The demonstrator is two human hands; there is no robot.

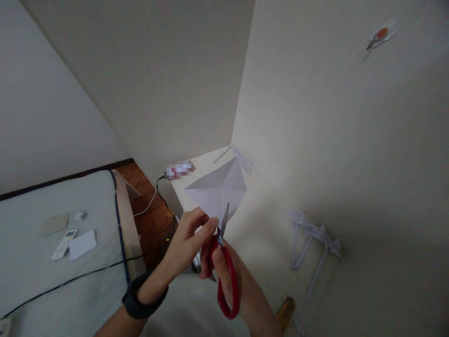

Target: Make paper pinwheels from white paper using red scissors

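Observation:
My left hand (192, 236) pinches the near corner of a white sheet of paper (219, 187), which is creased and held up above the table. In my right hand (224, 264) is a pair of scissors (229, 290) with red handles; my thumb sits in the large loop. The blades point away from me and lie at the paper's near corner, one blade showing over the sheet. Whether the blades are cutting into the paper I cannot tell. A dark band circles my left wrist.
On the white table (259, 234) several paper strips (242, 157) lie in the corner and folded paper pieces (315, 229) at the right. A power strip, blurred, is at the back left. Yellow tape (286, 311) stands near the front. A bed (101, 201) holds a remote (65, 244) and papers (83, 244).

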